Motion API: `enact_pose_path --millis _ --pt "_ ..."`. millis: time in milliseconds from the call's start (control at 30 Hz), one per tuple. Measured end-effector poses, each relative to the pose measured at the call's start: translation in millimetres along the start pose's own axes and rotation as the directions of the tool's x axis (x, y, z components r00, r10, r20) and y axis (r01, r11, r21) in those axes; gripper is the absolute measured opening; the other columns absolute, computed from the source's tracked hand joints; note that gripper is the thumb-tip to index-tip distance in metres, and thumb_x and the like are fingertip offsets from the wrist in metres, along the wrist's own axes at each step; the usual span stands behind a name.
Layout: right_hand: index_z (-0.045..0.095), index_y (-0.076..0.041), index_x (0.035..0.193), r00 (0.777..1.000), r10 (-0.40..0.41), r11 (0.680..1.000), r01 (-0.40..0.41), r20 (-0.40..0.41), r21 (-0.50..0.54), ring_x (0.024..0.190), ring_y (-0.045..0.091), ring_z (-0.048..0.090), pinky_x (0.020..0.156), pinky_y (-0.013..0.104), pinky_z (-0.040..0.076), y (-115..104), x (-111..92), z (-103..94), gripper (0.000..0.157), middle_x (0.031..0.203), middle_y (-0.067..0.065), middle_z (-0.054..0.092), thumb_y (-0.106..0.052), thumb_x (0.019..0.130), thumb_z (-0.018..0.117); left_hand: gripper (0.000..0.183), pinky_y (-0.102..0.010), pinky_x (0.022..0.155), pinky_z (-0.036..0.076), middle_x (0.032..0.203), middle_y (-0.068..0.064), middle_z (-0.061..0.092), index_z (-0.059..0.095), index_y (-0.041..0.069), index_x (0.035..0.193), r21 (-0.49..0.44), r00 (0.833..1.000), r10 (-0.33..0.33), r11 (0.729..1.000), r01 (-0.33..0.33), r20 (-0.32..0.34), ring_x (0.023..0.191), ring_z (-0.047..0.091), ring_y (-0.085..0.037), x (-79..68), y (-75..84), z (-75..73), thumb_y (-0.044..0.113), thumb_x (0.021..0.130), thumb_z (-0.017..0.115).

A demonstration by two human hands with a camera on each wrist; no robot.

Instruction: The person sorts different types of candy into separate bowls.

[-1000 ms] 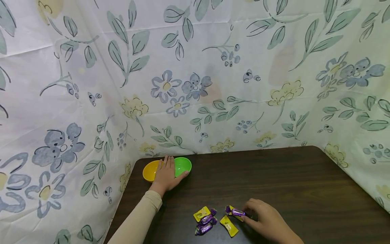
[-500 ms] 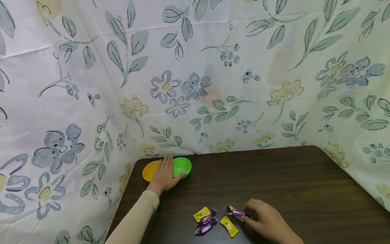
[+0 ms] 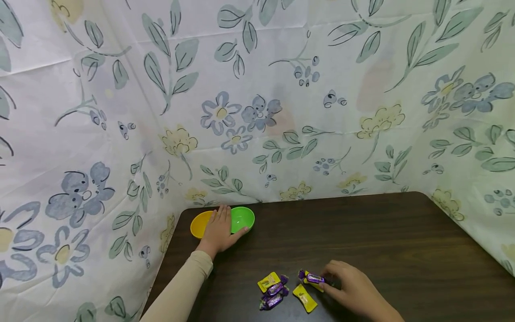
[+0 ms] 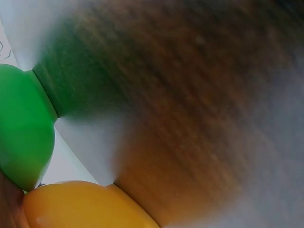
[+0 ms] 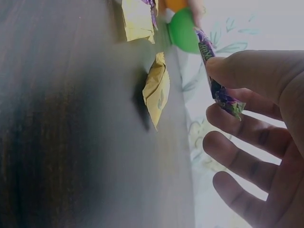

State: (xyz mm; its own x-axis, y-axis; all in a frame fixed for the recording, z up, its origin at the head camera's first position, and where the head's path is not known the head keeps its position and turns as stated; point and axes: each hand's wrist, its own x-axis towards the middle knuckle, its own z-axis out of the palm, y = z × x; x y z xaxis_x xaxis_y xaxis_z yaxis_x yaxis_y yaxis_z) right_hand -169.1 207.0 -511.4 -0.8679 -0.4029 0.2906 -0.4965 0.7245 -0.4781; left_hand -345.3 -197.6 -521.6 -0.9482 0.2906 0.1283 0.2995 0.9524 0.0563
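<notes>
My left hand [image 3: 217, 229] lies with straight fingers over the yellow bowl [image 3: 199, 225] and the green bowl [image 3: 242, 218], its thumb along the green bowl's near rim. In the left wrist view, the green bowl [image 4: 26, 126] and yellow bowl [image 4: 88, 204] show close up, side by side. My right hand [image 3: 354, 288] pinches a purple-wrapped candy [image 5: 209, 59] between thumb and index finger, the other fingers spread loosely. Yellow wrapper shows just under that candy in the head view. Beside it a yellow-wrapped candy [image 3: 305, 298] lies on the table.
Left of the lone yellow candy, a small cluster holds another yellow candy [image 3: 268, 282] and two purple candies [image 3: 273, 300]. The dark wooden table [image 3: 386, 241] meets a floral cloth [image 3: 297, 112] at its back and sides.
The head view has shifted slightly. Both hands keep nearly the same place, the left on the bowls and the right on the purple candy.
</notes>
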Motion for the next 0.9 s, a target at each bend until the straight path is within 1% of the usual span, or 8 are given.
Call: enact_pose_path --millis 233,433,500,733,900 --pt "0.071 -0.034 0.096 0.999 0.012 1.0 -0.012 0.031 0.018 0.078 -0.009 0.054 0.063 0.022 0.052 2.1 3.3 -1.0 0.014 0.09 -0.024 0.062 -0.031 0.092 0.085 0.115 -0.056 0.134 0.017 0.172 -0.024 0.031 0.029 -0.005 0.165 0.001 1.0 -0.006 1.0 0.006 0.0 0.163 0.026 -0.038 0.4 1.7 0.6 0.087 0.096 0.032" --pt "0.072 -0.031 0.097 0.999 0.008 1.0 -0.009 0.038 0.03 0.08 -0.008 0.056 0.064 0.022 0.053 5.1 8.1 -2.3 0.012 0.092 -0.022 0.064 -0.032 0.093 0.084 0.117 -0.058 0.134 0.017 0.172 -0.024 0.032 0.03 -0.006 0.164 -0.011 1.0 -0.009 1.0 0.009 -0.009 0.163 0.027 -0.039 -0.4 1.5 1.5 0.088 0.096 0.032" --pt "0.073 -0.03 0.098 0.999 0.009 0.999 -0.01 0.04 0.037 0.081 -0.008 0.056 0.065 0.022 0.054 6.8 10.7 -2.4 0.012 0.093 -0.022 0.065 -0.032 0.093 0.083 0.117 -0.058 0.134 0.017 0.172 -0.024 0.031 0.029 -0.006 0.165 -0.003 1.0 -0.016 1.0 0.016 0.0 0.163 0.027 -0.039 -0.4 1.9 0.7 0.089 0.095 0.031" --pt "0.073 -0.029 0.1 1.0 -0.018 0.999 0.018 0.004 0.044 0.081 -0.007 0.057 0.066 0.023 0.054 13.0 21.5 -2.8 0.011 0.093 -0.022 0.064 -0.029 0.094 0.083 0.115 -0.057 0.134 0.016 0.173 -0.023 0.031 0.029 -0.004 0.165 -0.004 1.0 -0.024 1.0 0.024 0.008 0.163 0.026 -0.037 0.4 3.5 -0.8 0.087 0.096 0.032" --pt "0.073 -0.028 0.101 0.999 -0.02 0.998 0.022 -0.029 0.059 0.082 -0.006 0.058 0.069 0.023 0.055 16.5 28.9 -1.6 0.012 0.095 -0.021 0.065 -0.027 0.094 0.083 0.114 -0.057 0.134 0.015 0.173 -0.023 0.03 0.029 -0.004 0.165 -0.002 0.999 -0.033 0.999 0.033 0.014 0.163 0.025 -0.037 -0.3 5.3 -3.1 0.087 0.096 0.034"
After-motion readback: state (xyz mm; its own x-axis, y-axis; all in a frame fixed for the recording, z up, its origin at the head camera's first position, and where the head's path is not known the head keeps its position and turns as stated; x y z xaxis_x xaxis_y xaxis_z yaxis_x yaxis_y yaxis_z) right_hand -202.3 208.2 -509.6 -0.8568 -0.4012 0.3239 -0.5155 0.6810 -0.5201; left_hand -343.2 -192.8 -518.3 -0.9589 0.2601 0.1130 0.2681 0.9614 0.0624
